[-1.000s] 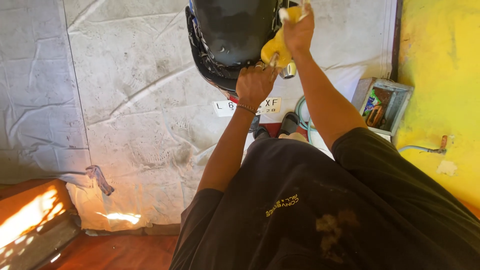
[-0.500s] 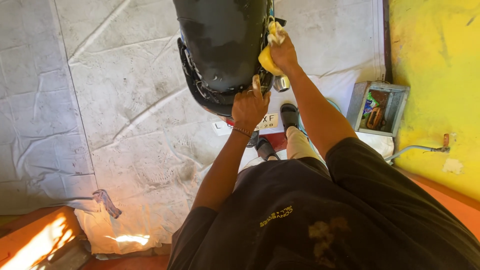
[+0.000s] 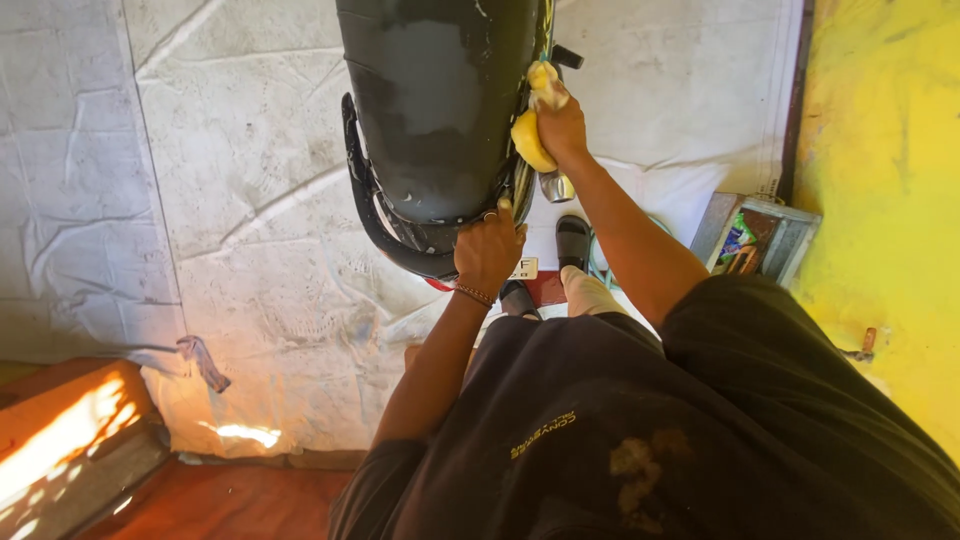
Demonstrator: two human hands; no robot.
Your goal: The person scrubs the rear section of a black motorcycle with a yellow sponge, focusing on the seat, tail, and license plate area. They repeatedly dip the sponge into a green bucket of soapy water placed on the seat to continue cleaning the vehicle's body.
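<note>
Beside the white plate [image 3: 523, 268], right hand [image 3: 562, 128] seemingly squeezes yellow sponge [image 3: 528, 140].

green packet [image 3: 737, 240] in right-hand box [image 3: 790, 245]

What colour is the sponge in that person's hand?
The sponge is yellow, held in the right hand against the dark motorcycle seat; the head view shows it.
</note>
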